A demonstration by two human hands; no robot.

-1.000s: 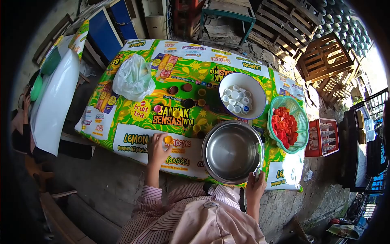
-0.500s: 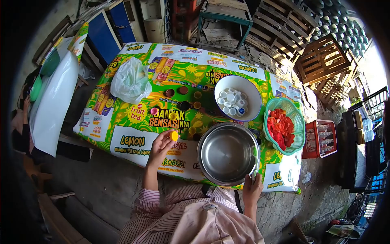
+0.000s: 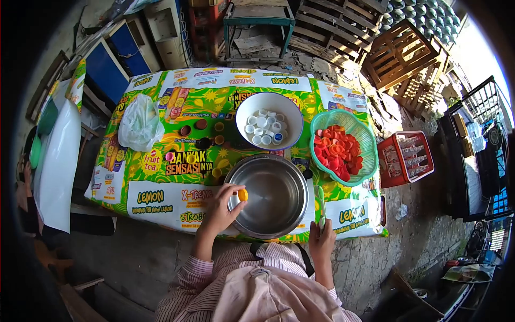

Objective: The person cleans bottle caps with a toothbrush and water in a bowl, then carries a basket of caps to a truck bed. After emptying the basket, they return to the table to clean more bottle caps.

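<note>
My left hand (image 3: 221, 210) pinches a yellow bottle cap (image 3: 243, 195) over the left side of the steel basin (image 3: 268, 233). The basin's visible inside is bare metal. My right hand (image 3: 322, 239) is closed around a slim green-and-pale tool (image 3: 322, 206) that looks like a knife, pointing away from me beside the basin's right rim. Beyond the basin, a white bowl (image 3: 249, 107) contains several white caps (image 3: 266, 127). To the right, a green plastic basket (image 3: 370, 137) holds many red caps (image 3: 337, 153). Loose brown caps (image 3: 201, 124) and yellow caps (image 3: 219, 127) lie left of the bowl.
A bulging white plastic bag (image 3: 140, 123) sits on the far left of the printed table cover (image 3: 161, 201). Past the table's right edge stands a red crate (image 3: 405, 158). Wooden pallets (image 3: 335, 32) and a stool (image 3: 257, 21) are behind the table. At the far left, part of another person shows.
My left hand has carried the yellow cap rightward over the basin's edge. The tool in my right hand now stands outside the basin's right rim. The view has shifted to the right.
</note>
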